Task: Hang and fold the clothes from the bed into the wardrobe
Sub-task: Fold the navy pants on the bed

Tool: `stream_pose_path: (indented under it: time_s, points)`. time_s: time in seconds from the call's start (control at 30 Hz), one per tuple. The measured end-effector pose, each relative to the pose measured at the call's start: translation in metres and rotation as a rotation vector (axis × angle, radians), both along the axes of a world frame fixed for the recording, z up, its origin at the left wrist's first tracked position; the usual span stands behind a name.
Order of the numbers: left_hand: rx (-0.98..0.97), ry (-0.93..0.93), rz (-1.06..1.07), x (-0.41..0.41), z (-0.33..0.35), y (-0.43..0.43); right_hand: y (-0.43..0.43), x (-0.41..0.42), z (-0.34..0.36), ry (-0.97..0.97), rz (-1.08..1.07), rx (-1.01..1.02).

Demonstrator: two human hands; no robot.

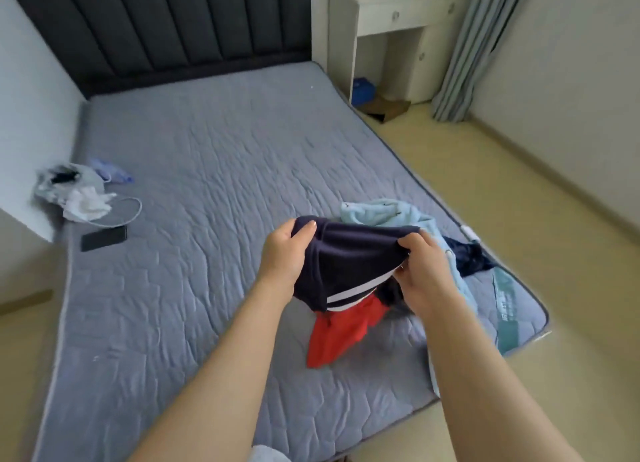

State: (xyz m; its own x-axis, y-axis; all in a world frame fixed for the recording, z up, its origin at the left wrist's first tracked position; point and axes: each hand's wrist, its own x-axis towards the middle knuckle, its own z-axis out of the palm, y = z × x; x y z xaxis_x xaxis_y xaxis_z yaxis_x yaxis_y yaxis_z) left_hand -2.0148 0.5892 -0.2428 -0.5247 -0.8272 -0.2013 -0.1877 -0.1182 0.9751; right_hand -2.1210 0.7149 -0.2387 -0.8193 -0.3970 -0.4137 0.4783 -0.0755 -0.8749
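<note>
both hands point(287, 253) gripping navy garment point(349, 264), over bed point(207, 170)

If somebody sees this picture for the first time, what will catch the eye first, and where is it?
First come the hands in the middle: the left hand and the right hand grip a navy garment with white stripes above the grey mattress. A bright red cloth shows just under it, and a light blue garment lies behind, near the bed's right edge. On the far left of the mattress lies a dark phone.
</note>
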Motion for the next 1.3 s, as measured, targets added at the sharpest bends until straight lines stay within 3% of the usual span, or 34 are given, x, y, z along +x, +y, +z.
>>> stream_pose_path:
  time_s: [0.43,0.63,0.77,0.87,1.1,1.3]
  points:
    - [-0.497,0.611,0.099,0.013,0.248,-0.059,-0.065,0.002,0.278,0.706,0.235,-0.55]
    - [-0.719,0.805,0.158,0.03,0.33,-0.067,-0.075,0.027,0.368,0.809,0.298,-0.804]
    - [-0.648,0.833,0.01,0.035,0.309,-0.069,-0.079,0.033,0.358,0.803,0.331,-0.795]
    - [-0.514,0.682,-0.098,0.028,0.25,-0.07,-0.087,0.03,0.309,0.725,0.356,-0.642]
    - [-0.21,0.155,-0.282,0.033,0.098,-0.066,-0.095,0.032,0.13,0.477,0.449,-0.077]
    - [-0.029,-0.221,-0.443,0.054,-0.006,-0.038,-0.079,0.053,0.052,0.324,0.512,0.089]
